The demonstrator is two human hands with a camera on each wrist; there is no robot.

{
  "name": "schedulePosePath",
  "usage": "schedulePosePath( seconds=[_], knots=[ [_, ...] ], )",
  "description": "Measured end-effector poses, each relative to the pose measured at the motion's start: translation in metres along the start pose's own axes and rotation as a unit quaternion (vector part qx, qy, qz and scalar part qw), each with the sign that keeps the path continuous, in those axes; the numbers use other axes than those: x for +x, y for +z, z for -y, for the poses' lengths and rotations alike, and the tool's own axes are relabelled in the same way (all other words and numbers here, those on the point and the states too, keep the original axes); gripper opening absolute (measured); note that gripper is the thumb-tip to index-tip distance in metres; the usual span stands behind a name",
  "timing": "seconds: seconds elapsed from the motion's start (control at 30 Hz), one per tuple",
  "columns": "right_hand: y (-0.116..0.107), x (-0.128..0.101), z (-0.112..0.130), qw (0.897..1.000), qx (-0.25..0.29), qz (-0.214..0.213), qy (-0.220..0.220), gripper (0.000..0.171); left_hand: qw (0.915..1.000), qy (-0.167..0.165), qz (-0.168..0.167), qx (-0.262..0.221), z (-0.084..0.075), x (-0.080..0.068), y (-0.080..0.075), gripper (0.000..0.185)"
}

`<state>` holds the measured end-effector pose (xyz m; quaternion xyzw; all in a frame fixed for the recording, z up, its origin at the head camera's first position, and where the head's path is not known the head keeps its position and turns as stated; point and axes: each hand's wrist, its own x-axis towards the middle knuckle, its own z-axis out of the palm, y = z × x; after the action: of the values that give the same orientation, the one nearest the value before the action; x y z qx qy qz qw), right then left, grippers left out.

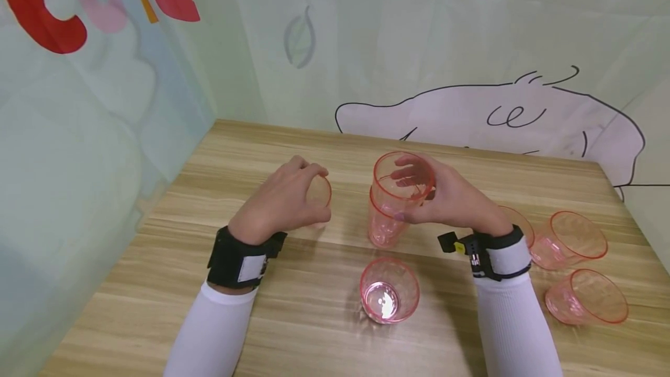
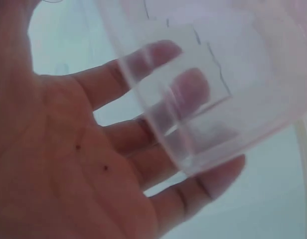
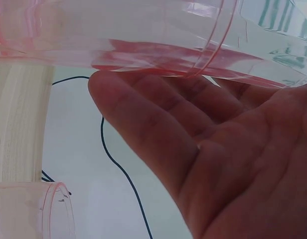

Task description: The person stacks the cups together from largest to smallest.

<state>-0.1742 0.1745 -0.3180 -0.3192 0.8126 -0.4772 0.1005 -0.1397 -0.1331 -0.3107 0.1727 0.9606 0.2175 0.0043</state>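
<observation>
Head view: stacked pink cups [image 1: 394,202] mid-surface, right hand [image 1: 452,199] curled round them; left hand [image 1: 285,202] holds a tipped clear cup [image 1: 318,192]. One upright cup [image 1: 389,291] near front edge, three cups [image 1: 576,266] at right edge. Wood surface [image 1: 293,319], cartoon-print walls [image 1: 471,45].

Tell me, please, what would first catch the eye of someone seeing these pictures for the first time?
Most striking are the pink cups on the wooden table: the right hand holds a stack of cups at the centre, while the left hand grips a single cup beside it. One cup stands upright nearest the person, and more cups lie tipped at the right edge.
</observation>
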Motion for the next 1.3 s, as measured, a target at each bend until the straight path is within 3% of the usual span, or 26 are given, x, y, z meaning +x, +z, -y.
schedulePosePath(
  seconds=[0.33,0.57,1.0,1.3],
  knots=[
    [0.001,0.001,0.002,1.000,0.002,0.001,0.001,0.078,0.9965,0.044,-0.069,-0.018,-0.004,0.001,-0.003,0.063],
    [0.000,0.000,0.000,1.000,0.005,0.006,0.001,0.078,0.9871,0.086,-0.125,-0.050,-0.005,0.003,-0.004,0.063],
    [-0.002,-0.002,-0.001,1.000,0.004,0.005,0.009,0.077,0.9438,0.200,-0.241,-0.105,-0.013,0.002,-0.011,0.056],
    [-0.002,-0.002,-0.001,1.000,0.005,0.008,0.005,0.076,0.9055,0.223,-0.331,-0.144,-0.017,0.001,-0.016,0.058]
  ],
)
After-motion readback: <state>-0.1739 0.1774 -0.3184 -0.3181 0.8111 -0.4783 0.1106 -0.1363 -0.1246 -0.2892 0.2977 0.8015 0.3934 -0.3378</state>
